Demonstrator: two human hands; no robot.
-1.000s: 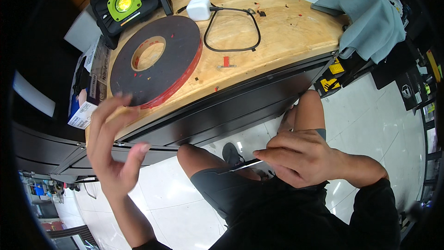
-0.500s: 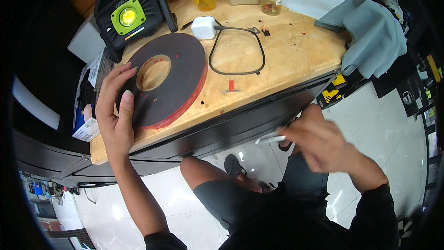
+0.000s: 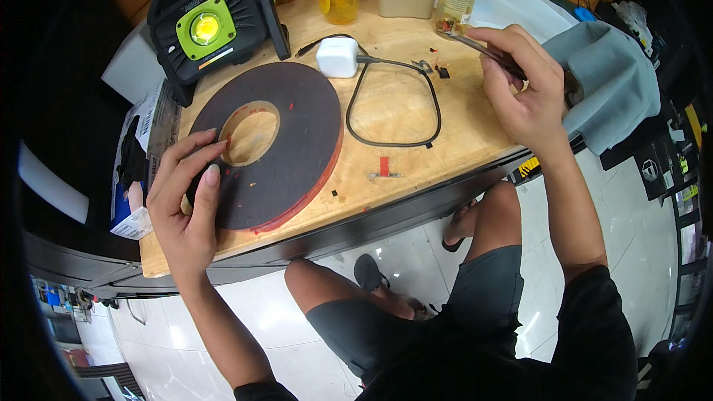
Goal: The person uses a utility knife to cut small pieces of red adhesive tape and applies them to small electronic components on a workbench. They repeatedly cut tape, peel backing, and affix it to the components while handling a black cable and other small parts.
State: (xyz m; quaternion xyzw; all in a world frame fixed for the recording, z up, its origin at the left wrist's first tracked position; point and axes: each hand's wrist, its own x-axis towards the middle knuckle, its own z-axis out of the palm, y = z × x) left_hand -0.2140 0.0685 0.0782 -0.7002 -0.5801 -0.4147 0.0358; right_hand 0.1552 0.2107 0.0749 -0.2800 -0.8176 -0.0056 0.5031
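Well apart, the left hand [image 3: 182,212], loosely spread, lies over the left side of the dark roll [image 3: 297,141] near the counter's [image 3: 471,122] front left corner, while the right hand [image 3: 531,100] pinches a slim tool [image 3: 488,53] above its right end. Rightward from the left edge come a box [image 3: 145,145], a work light [image 3: 206,27], a white block [image 3: 336,57] and looped cable [image 3: 437,115] between roll and right hand, a red scrap [image 3: 385,166] toward the front edge, a jar [image 3: 454,1] toward the back, and a grey cloth [image 3: 620,78] overhanging the right edge. Lettering marks the box and light; the jar's label is too small to read.
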